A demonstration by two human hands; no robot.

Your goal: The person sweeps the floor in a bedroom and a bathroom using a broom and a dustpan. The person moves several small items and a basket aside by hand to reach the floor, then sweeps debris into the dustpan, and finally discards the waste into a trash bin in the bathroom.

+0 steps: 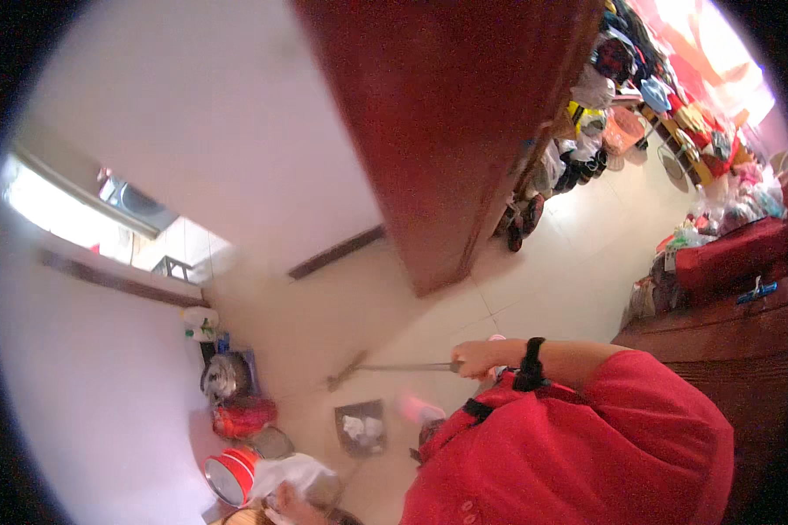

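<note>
My right hand (475,359) is closed round the handle of a broom (403,367), held nearly level above the tiled floor. The broom's head (347,371) is smeared by motion and points to the left. Just nearer than it lies a dark dustpan (348,442) with crumpled white scraps (363,429) in it. At the lower edge, my left hand (294,505) is beside a white plastic bag (293,470), touching it or very close. Its fingers are blurred, so its grip does not show. A pink slipper (422,409) shows by my leg.
Along the left wall stand a red bucket (243,464), a red bag (245,418) and a metal pot (226,376). A dark red door (464,131) juts in from above. Shoes (525,223) sit behind it. A dark wooden piece of furniture (700,324) is on the right.
</note>
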